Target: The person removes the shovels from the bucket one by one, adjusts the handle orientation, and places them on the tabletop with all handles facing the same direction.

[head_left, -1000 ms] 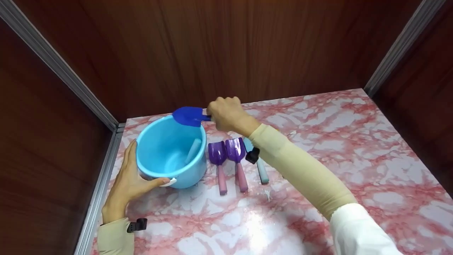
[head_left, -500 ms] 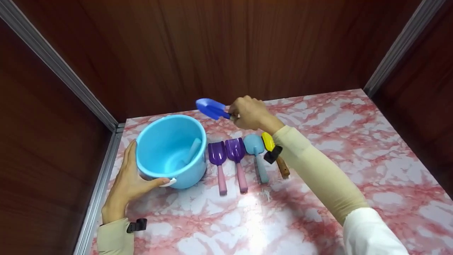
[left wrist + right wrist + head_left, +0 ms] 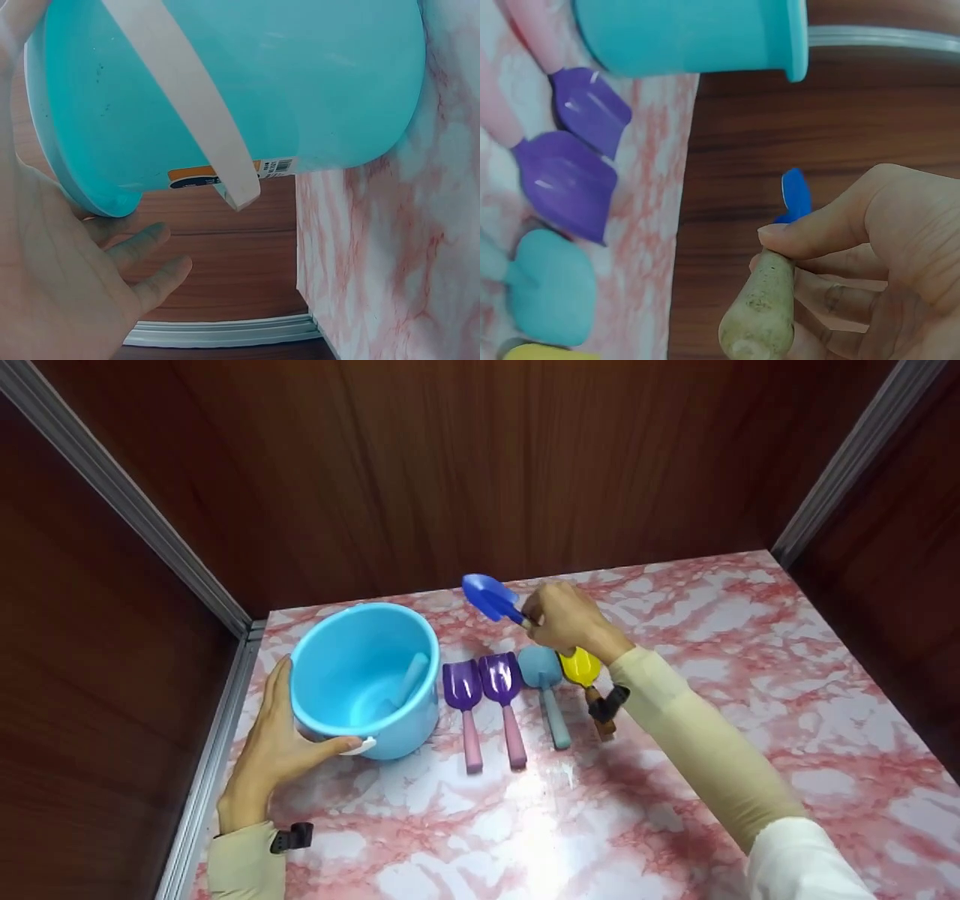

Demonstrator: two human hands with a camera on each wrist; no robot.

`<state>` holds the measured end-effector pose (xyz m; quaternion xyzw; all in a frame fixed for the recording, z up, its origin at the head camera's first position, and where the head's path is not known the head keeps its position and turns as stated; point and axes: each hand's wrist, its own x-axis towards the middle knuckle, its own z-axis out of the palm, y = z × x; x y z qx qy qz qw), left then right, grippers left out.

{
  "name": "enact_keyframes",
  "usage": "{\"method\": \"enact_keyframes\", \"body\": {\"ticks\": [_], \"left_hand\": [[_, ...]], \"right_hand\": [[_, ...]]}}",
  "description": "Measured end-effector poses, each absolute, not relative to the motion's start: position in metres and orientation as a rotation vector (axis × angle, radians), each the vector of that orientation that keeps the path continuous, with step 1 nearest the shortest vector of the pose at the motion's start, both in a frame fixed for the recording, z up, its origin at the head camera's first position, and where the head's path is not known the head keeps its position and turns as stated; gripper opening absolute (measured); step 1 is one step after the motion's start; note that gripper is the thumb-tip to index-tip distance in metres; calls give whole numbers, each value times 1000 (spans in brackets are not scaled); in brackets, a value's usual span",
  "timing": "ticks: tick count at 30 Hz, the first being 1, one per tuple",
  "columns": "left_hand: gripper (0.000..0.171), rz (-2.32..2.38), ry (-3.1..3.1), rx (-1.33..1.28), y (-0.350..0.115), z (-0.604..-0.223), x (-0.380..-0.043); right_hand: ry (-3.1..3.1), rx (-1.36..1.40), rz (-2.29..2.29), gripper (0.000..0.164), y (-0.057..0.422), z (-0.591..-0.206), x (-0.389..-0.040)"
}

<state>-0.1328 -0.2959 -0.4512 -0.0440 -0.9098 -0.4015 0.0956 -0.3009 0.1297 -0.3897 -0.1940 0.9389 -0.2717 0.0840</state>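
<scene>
A light blue bucket (image 3: 405,735) stands upright on the marbled tabletop. My left hand (image 3: 277,754) rests against its near left rim, fingers spread and mostly straight, thumb beside the white bail handle (image 3: 187,90). Pinched between right thumb and fingers is a small garden trowel with a blue blade (image 3: 489,598) and a pale beige handle (image 3: 759,311). The right hand (image 3: 566,619) holds it above the table, blade toward the bucket, over the far ends of a light blue scoop (image 3: 541,669) and a yellow-bladed trowel (image 3: 581,667) with a brown handle.
Two purple scoops (image 3: 462,686) with pink handles lie side by side right of the bucket. A light blue handle-like piece (image 3: 411,679) leans inside the bucket. Dark wooden panels (image 3: 450,472) rise behind the table and at both sides, with metal strips at the corners.
My right hand has moved right, away from over the bucket rim, with the blue trowel and is lower now. The yellow trowel has come into view. The left hand and bucket have stayed still.
</scene>
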Motion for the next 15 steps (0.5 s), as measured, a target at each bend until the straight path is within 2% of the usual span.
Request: {"method": "enact_keyframes", "body": {"ticks": [7, 15], "left_hand": [[146, -1177, -2700, -125, -295, -452, -132], [147, -1204, -2698, -106, -293, -452, -133]], "right_hand": [[2816, -462, -824, 34, 155, -407, -300], [2792, -399, -913, 32, 184, -424, -296]]}}
